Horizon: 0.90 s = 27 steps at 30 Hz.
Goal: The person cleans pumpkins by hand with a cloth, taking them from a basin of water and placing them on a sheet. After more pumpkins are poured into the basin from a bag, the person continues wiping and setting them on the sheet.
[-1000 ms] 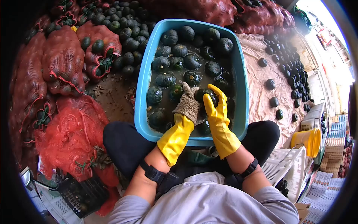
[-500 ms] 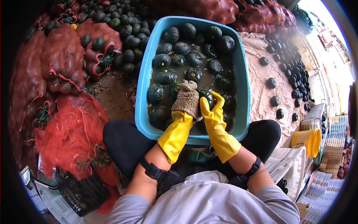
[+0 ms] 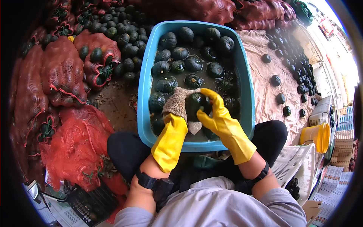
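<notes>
A dark green pumpkin (image 3: 195, 104) is held over the near part of a blue tub (image 3: 143, 87) of murky water. My right hand (image 3: 218, 115), in a yellow rubber glove, grips it from the right with thumb and fingers around its side. Against the pumpkin's left side presses a brown terry cloth (image 3: 175, 102). My left hand (image 3: 174, 126), also gloved in yellow, has this cloth over its fingers, which are hidden. Other pumpkins, such as a wet one (image 3: 166, 84), float in the tub around and beyond my hands.
Red mesh sacks (image 3: 64, 72) and a pile of pumpkins (image 3: 130, 38) stand to the left. Several pumpkins (image 3: 275, 80) lie on a pinkish sheet (image 3: 257, 60) at right, near a yellow bucket (image 3: 315, 137) and white crate (image 3: 297, 160). Loose red netting (image 3: 77, 140) lies at lower left.
The pumpkin has come up out of the water into my right hand's grip. My left hand has moved left and turned, bringing the cloth against the pumpkin's side.
</notes>
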Each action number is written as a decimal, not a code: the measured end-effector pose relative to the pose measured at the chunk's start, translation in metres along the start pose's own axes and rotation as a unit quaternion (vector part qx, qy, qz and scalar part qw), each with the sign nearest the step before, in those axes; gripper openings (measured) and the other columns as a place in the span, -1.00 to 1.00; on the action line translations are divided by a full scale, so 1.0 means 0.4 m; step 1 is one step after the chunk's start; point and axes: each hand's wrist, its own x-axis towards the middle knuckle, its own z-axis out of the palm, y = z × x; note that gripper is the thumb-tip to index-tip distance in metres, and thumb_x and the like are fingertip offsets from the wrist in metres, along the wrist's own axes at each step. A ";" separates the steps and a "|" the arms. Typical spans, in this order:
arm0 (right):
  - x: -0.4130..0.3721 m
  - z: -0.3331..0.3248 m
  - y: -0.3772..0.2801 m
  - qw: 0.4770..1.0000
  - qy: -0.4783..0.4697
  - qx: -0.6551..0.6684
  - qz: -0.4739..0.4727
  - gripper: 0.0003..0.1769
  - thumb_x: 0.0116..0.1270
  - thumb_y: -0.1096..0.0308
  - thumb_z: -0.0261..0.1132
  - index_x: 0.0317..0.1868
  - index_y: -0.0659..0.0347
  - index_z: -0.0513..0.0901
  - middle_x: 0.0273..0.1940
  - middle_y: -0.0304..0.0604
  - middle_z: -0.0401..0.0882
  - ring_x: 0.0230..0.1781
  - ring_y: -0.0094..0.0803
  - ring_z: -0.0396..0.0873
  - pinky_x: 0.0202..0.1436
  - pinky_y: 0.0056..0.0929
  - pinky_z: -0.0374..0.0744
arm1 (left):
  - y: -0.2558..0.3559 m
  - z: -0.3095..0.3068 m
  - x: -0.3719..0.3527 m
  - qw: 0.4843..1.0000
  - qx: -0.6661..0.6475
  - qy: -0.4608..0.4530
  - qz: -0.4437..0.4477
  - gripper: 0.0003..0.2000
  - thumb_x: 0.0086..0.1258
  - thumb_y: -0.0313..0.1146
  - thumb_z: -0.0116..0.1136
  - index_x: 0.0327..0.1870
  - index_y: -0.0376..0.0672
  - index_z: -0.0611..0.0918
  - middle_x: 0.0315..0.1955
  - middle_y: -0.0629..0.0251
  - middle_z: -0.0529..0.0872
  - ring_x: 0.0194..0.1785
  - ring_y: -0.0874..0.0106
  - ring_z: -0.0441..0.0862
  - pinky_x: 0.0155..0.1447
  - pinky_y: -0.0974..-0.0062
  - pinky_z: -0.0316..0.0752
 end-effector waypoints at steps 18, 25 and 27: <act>0.026 0.030 0.029 0.963 0.018 0.241 0.118 -0.33 0.49 0.26 0.46 0.55 0.13 0.52 0.29 -0.14 0.62 0.31 -0.38 0.58 0.48 -0.31 0.52 | -0.236 0.122 -0.016 0.973 -0.088 0.162 0.142 -0.50 0.54 -0.31 0.31 0.47 -0.11 0.55 0.35 0.23 0.72 0.39 0.27 0.65 0.56 0.17 0.49; 0.030 0.079 0.125 0.961 0.173 -0.167 -0.140 -0.20 0.41 0.18 0.54 0.58 0.21 0.48 0.52 0.24 0.45 0.53 0.20 0.43 0.66 -0.04 0.38 | -0.032 0.119 -0.012 0.939 0.187 0.212 0.198 -0.56 0.36 -0.29 0.45 0.23 -0.18 0.65 0.17 0.02 0.77 0.26 0.04 0.73 0.45 0.16 0.56; 0.011 0.091 0.137 0.971 0.168 -0.127 -0.115 -0.13 0.33 0.15 0.60 0.58 0.20 0.48 0.52 0.24 0.46 0.54 0.18 0.43 0.66 -0.03 0.38 | -0.043 0.128 -0.025 0.939 0.165 0.197 0.229 -0.65 0.46 -0.36 0.31 0.23 -0.20 0.67 0.14 0.04 0.80 0.27 0.06 0.73 0.44 0.18 0.55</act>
